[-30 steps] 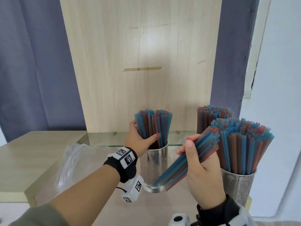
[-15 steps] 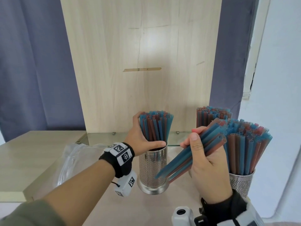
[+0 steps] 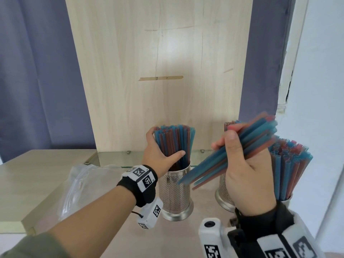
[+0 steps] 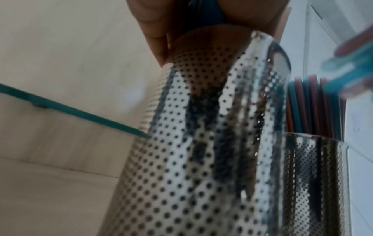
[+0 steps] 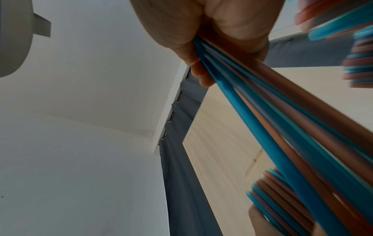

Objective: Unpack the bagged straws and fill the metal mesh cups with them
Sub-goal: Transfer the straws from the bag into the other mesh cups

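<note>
A metal mesh cup (image 3: 175, 190) (image 4: 201, 143) stands in the middle of the counter with blue and red straws (image 3: 175, 142) upright in it. My left hand (image 3: 158, 151) grips that standing bunch just above the rim. My right hand (image 3: 242, 164) (image 5: 212, 32) holds a loose bundle of blue and red straws (image 3: 232, 157) (image 5: 282, 111), tilted, lower ends pointing left toward the cup. A second mesh cup (image 3: 223, 192) sits partly behind my right hand, and a third, packed full (image 3: 290, 164), stands at the far right.
An empty clear plastic bag (image 3: 81, 185) lies crumpled left of the middle cup. A glass shelf (image 3: 115, 157) runs along the wooden back panel (image 3: 158, 71). A lower wooden ledge (image 3: 37, 174) is at the left, a white wall at the right.
My right hand has lifted its bundle up and to the right, above the cup's rim height. My left hand has slid higher up the standing straws.
</note>
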`<state>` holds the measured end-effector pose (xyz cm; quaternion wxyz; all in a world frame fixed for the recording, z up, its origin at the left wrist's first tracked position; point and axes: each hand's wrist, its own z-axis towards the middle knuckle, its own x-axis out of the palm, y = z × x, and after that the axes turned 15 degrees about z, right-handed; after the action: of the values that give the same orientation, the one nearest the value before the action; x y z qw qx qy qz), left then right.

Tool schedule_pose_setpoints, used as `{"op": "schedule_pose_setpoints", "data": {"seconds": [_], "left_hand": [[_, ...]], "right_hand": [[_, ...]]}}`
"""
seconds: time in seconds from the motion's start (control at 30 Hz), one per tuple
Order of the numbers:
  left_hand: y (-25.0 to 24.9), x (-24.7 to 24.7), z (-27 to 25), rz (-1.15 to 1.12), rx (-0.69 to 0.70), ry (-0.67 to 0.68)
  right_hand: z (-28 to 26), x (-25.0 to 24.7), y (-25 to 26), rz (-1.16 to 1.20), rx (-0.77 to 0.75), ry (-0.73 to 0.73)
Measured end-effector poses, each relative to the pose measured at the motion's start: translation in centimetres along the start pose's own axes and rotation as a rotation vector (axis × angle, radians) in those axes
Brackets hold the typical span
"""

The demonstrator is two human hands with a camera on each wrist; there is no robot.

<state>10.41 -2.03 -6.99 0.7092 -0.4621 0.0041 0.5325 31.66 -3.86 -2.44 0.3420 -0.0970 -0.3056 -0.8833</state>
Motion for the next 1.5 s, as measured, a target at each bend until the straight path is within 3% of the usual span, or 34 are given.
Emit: {"op": "schedule_pose_setpoints", "data": {"seconds": [0.3,0.5,0.73,0.97,1.23,1.37,1.5], "left_hand": [[2.4,-0.7,-1.3,-0.100,0.225,0.145],[2.6,-1.6,-0.9,-0.021,0.149,0.254],[3.2,-0.9,-0.3,-0.086,-0.026,0.283],[3.2,-0.5,-0.3,-0.038,0.042,0.307],[3.0,-0.5,-0.8,0.020,0.068,0.299],[3.1,-0.3,-0.9,0.028,0.092,0.283],[3.3,-0.1,-0.9,0.036,0.115,0.275]], "right_hand": [[4.0,2.1,-2.0,0.085,-0.039,0.001],[5.0,3.7,-3.5,0.033,-0.053,0.046],[5.8,4.6,-5.7,-0.008,0.059,0.059],[6.6,4.4,-8.2,-0.119,0.126,0.009],[4.2,4.6,-12.0,-0.495,0.066,0.124],[2.6,4.2,-13.2,-0.655,-0.007,-0.031],[1.9,3.6,-13.0,-0.588,0.125,-0.027]]}}
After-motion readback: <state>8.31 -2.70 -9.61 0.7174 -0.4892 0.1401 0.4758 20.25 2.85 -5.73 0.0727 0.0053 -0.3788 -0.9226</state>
